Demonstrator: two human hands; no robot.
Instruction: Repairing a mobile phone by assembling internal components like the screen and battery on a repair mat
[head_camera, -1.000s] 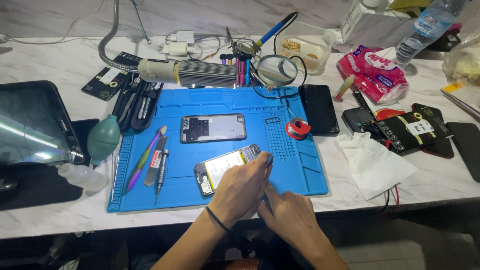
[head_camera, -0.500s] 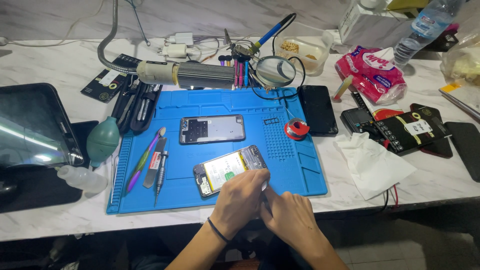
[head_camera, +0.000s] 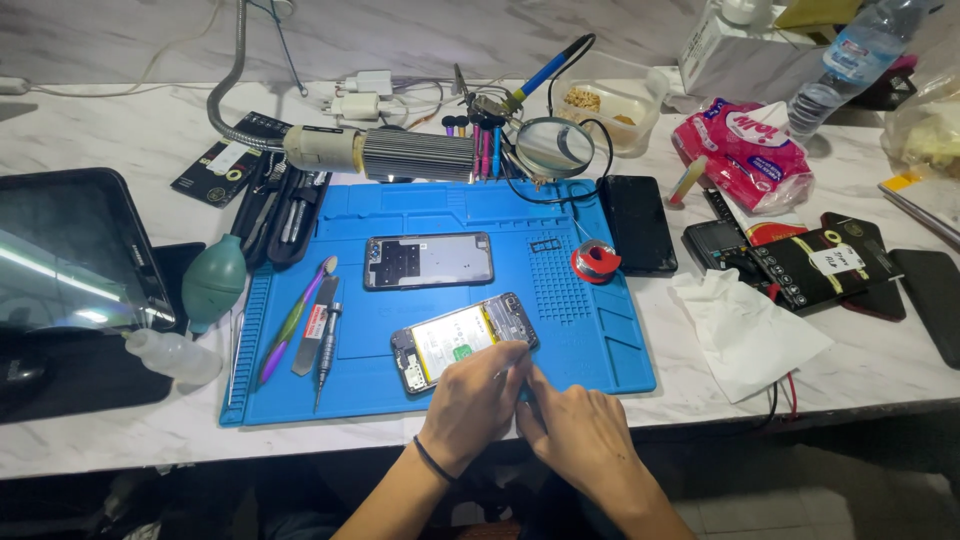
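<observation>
Head view: two phones on blue mat (head_camera: 600, 345); left hand (head_camera: 475, 400) and right hand (head_camera: 580, 435) pinch opened phone (head_camera: 455, 340), grip closed.

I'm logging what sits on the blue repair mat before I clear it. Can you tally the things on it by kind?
On the blue mat:
Opened phone, under the left hand and right hand: 1
Phone back cover: 1
Solder spool: 1
Hand tools at the left edge: 3, as far as I can tell
Total: 6
</observation>
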